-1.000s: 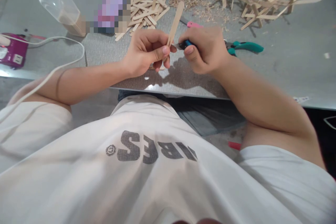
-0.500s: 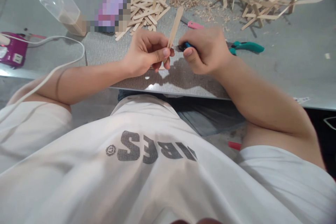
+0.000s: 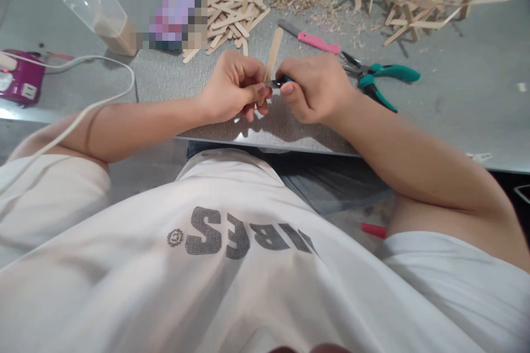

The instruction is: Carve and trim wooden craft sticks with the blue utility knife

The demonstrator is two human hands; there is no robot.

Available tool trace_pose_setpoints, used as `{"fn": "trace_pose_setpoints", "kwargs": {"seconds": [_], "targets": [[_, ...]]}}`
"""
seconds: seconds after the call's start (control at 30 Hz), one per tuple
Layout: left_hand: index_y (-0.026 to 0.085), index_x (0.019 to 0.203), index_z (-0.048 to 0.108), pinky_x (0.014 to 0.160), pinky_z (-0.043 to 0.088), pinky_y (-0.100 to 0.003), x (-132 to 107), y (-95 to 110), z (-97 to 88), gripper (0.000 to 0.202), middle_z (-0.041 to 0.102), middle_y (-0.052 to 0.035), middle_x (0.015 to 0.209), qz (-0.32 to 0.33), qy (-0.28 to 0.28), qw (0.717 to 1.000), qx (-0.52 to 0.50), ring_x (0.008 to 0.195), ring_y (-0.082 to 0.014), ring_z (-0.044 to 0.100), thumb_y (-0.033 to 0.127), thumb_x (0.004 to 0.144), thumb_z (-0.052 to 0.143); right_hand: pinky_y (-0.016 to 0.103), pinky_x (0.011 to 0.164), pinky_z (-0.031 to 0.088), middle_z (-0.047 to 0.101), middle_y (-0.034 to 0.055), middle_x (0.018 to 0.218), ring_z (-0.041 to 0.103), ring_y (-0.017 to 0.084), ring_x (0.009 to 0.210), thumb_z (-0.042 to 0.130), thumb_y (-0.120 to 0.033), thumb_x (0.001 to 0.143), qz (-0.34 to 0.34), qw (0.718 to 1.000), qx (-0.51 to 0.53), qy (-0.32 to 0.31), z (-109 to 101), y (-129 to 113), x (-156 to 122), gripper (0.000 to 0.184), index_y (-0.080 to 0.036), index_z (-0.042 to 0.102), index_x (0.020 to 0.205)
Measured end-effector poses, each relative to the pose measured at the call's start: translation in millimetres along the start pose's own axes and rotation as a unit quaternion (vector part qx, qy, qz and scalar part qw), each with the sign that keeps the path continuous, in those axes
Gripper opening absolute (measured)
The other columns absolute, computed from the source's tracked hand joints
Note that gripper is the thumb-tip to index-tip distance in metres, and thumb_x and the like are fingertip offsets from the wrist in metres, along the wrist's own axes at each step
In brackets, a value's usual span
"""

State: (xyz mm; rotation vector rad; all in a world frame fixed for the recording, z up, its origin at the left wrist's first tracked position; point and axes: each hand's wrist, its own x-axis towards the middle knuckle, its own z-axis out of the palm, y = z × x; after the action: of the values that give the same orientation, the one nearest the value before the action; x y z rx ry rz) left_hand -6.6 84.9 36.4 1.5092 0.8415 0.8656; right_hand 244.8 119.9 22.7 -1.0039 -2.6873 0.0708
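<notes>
Lengthwise, the wooden stick [image 3: 274, 48] points away, leaning right — left fingers [image 3: 256, 91] pinch it, right fingers [image 3: 290, 91] grip a knife [image 3: 276, 84].

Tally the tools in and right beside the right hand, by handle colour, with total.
Blue and black: 1, the bladed tool in the right hand
Pink: 1, the pink-handled tool
Teal: 1, the pliers
Total: 3

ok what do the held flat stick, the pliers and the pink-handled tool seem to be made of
Flat stick: apparently bare wood, by its pale tan, matte face. Pliers: grey head, likely metal; smooth, mostly teal grips, plastic or rubber. Pink-handled tool: dull grey blade, likely metal; solid pink handle, probably plastic.
</notes>
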Motion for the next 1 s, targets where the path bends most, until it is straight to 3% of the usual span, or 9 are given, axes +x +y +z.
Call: {"fn": "trace_pose_setpoints", "kwargs": {"seconds": [0.13,0.3,0.4,0.5,0.6,0.7,0.87,1.0], "targets": [[0.019,0.073,0.06,0.05,0.048,-0.02,0,2,1.7,0.057,0.07,0.0021,0.065,0.001,0.007,1.0,0.012,0.055,-0.0109,0.074,0.057,0.101,0.091,0.047,0.083,0.056,0.082,0.0145,0.104,0.081,0.03,0.097,-0.006,-0.089,0.112,0.01,1.0,0.006,0.0,0,-3,0,0.104,-0.022,0.071,0.134],[0.022,0.073,0.057,0.045,0.051,-0.021,8,-9,3.4,0.077,0.066,0.0037,0.061,0.069,-0.004,0.996,-0.051,0.055,-0.0146,0.076,0.086,0.082,0.099,0.048,0.077,0.052,0.083,0.0156,0.104,0.079,0.031,0.093,-0.013,-0.086,0.11,0.006,0.998,-0.02,0.064,0,-4,3,0.107,-0.023,0.072,0.13],[0.023,0.074,0.057,0.044,0.05,-0.022,13,-18,4.4,0.078,0.069,0.0022,0.062,0.08,-0.015,0.994,-0.077,0.052,-0.0127,0.073,0.091,0.084,0.095,0.051,0.086,0.057,0.084,0.0148,0.105,0.078,0.033,0.097,-0.001,-0.092,0.109,0.027,0.995,-0.006,0.093,-1,-4,2,0.1,-0.029,0.074,0.127],[0.024,0.076,0.061,0.043,0.048,-0.025,17,-26,3.3,0.078,0.074,-0.0008,0.065,0.081,-0.022,0.991,-0.1,0.049,-0.0119,0.069,0.093,0.083,0.096,0.057,0.1,0.06,0.084,0.0148,0.112,0.078,0.037,0.107,0.012,-0.096,0.107,0.047,0.996,0.002,0.082,-4,-4,0,0.093,-0.034,0.076,0.134],[0.024,0.081,0.066,0.05,0.053,-0.028,17,-30,0.8,0.073,0.079,-0.0037,0.07,0.067,-0.023,0.992,-0.106,0.056,-0.0135,0.071,0.09,0.086,0.095,0.061,0.106,0.06,0.082,0.015,0.113,0.076,0.04,0.111,0.018,-0.098,0.105,0.063,0.994,-0.012,0.091,-5,-4,-3,0.09,-0.036,0.076,0.137],[0.024,0.086,0.068,0.059,0.058,-0.029,16,-28,0.0,0.068,0.083,-0.0042,0.076,0.051,-0.027,0.993,-0.099,0.066,-0.0149,0.075,0.087,0.093,0.091,0.059,0.1,0.06,0.08,0.0152,0.109,0.074,0.038,0.102,0.018,-0.099,0.104,0.053,0.989,-0.033,0.132,0,-1,-3,0.09,-0.036,0.076,0.131],[0.022,0.082,0.067,0.046,0.05,-0.028,14,-25,1.3,0.07,0.08,-0.0033,0.073,0.082,-0.024,0.989,-0.122,0.054,-0.0125,0.069,0.086,0.091,0.094,0.057,0.097,0.059,0.077,0.0122,0.106,0.073,0.038,0.104,0.029,-0.102,0.103,0.047,0.979,-0.02,0.197,8,5,-3,0.08,-0.041,0.074,0.129],[0.021,0.088,0.073,0.054,0.056,-0.028,17,-30,-0.9,0.067,0.082,-0.0046,0.075,0.057,-0.015,0.993,-0.107,0.063,-0.0155,0.074,0.084,0.091,0.096,0.059,0.092,0.059,0.079,0.0124,0.106,0.074,0.037,0.097,0.028,-0.095,0.108,0.006,0.966,0.028,0.258,1,5,-3,0.075,-0.039,0.074,0.124]]}}
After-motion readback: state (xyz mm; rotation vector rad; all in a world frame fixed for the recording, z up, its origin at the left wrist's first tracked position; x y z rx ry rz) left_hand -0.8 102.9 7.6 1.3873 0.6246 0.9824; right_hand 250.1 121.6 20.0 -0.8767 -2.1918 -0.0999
